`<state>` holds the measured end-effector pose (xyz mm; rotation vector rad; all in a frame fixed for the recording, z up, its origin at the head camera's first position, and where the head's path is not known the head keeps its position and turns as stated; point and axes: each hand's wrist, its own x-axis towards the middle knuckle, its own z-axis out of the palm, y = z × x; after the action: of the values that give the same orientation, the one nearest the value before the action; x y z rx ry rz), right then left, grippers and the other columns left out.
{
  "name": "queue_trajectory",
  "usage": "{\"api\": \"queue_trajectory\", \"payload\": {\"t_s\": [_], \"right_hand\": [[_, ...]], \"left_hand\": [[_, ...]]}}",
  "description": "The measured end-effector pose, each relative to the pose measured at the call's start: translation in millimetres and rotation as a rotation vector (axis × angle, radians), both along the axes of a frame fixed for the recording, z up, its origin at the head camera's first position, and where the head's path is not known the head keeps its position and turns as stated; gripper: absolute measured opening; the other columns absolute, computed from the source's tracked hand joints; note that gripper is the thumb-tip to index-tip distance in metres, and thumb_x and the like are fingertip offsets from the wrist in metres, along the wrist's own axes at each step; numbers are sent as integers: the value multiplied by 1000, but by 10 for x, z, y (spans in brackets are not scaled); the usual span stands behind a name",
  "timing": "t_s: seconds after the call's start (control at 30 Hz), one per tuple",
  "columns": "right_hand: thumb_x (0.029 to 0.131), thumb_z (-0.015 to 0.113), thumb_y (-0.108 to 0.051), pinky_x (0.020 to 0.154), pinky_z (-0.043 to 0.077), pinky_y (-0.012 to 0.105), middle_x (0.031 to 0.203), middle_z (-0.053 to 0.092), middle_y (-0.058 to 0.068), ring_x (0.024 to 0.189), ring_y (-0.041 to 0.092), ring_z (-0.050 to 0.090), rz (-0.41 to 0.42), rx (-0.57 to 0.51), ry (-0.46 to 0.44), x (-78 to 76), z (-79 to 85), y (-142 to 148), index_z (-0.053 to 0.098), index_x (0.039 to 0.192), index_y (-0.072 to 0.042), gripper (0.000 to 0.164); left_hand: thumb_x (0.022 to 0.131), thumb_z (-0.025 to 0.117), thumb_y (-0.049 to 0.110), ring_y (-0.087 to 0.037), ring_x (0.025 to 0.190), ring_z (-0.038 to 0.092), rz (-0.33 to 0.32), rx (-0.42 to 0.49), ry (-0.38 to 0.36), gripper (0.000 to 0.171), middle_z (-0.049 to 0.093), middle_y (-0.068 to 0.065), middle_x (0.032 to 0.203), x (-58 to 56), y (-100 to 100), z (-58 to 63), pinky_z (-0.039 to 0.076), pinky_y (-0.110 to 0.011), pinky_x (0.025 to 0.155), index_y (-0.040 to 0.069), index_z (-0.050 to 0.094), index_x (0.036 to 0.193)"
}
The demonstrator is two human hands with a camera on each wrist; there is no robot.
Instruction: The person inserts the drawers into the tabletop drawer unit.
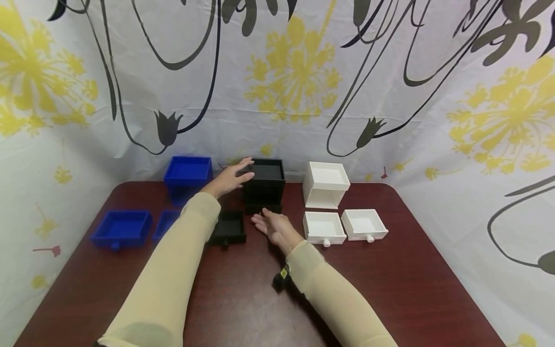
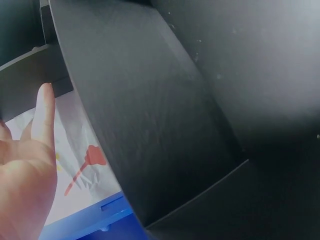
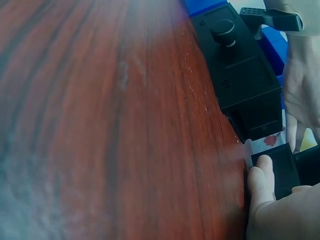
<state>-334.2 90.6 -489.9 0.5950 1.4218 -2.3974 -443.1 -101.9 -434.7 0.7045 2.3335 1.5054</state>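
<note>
The black two-level drawer cabinet [image 1: 265,186] stands at the back centre. At its upper left, my left hand [image 1: 227,181] reaches with fingers spread; the left wrist view shows this hand [image 2: 22,180] beside large black panels [image 2: 135,100], holding nothing visible. In front of the cabinet's base is my right hand [image 1: 277,228], fingers extended. In the right wrist view its fingertips [image 3: 264,172] touch a black face [image 3: 284,170] low on the cabinet. A loose black drawer [image 1: 234,238] with a round knob lies on the table to the left, partly behind the left sleeve.
A blue cabinet [image 1: 188,181] stands back left, with blue drawers [image 1: 138,242] before it, one partly covered by my left arm. Back right is a white cabinet [image 1: 326,184], with two white drawers [image 1: 313,238] in front. Patterned cloth [image 1: 277,135] hangs behind the dark red table [image 1: 243,299].
</note>
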Motion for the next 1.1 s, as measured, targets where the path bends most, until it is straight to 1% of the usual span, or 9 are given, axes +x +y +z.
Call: {"api": "queue_trajectory", "payload": {"t_s": [0.1,0.27,0.4,0.67,0.87,1.1], "right_hand": [[106,56,-15,102,51,40,134,60,28,114,29,68,-5,-2,1,5,18,20,49,143,3,41],[106,56,-15,101,52,40,134,60,28,113,30,69,-6,2,-6,0,0,10,49,143,3,42],[106,57,-15,100,52,40,134,60,28,112,30,69,-7,0,-7,-28,-19,16,49,143,3,42],[106,57,-15,101,52,41,134,59,28,112,30,69,-15,-15,2,-59,-28,20,47,145,1,44],[106,57,-15,101,51,41,135,59,28,118,32,66,-12,-23,5,-53,-15,19,48,144,2,43],[106,57,-15,99,53,39,134,60,27,114,29,68,-19,-44,-11,-46,-22,41,50,142,2,41]], "left_hand": [[104,54,46,-36,146,36,-5,-1,0,70,7,6,170,-16,28,-9,45,-54,107,22,25,163],[104,54,47,-35,146,37,11,9,-21,71,7,9,170,-5,25,-55,49,-52,103,24,24,164],[104,54,47,-34,147,36,15,23,-33,70,7,9,170,11,31,-44,48,-53,103,24,25,163],[106,52,41,-36,148,33,7,38,-25,67,5,7,171,17,29,-26,47,-56,104,22,24,164],[105,53,44,-36,147,34,19,43,-29,67,6,9,170,14,22,-37,46,-55,105,24,25,163],[105,54,44,-34,147,35,18,46,-28,68,7,9,170,32,45,-36,48,-53,104,23,26,163]]}}
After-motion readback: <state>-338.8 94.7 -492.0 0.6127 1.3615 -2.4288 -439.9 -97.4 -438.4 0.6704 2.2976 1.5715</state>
